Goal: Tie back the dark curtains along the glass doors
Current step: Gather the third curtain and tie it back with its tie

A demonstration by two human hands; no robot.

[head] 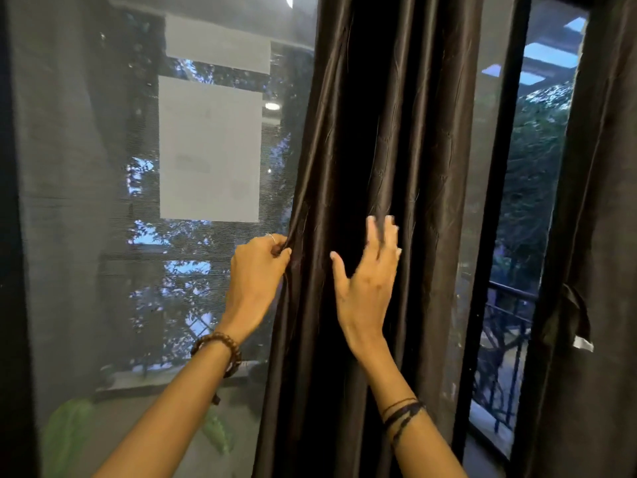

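Left hand (256, 267) pinches the middle dark curtain's (389, 167) left edge; right hand (367, 281) lies spread on folds beside it. Gathering underway, untied; far-right curtain (599, 201) appears already tied.

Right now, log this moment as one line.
left hand: grips middle curtain edge | right hand: open on folds | right curtain: already tied | middle curtain: untied

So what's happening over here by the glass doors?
A person is gathering the middle dark curtain. The left hand pinches its left edge, while the right hand is open, fingers spread against the folds. It is not tied yet. The curtain on the far right already has a tie around it.
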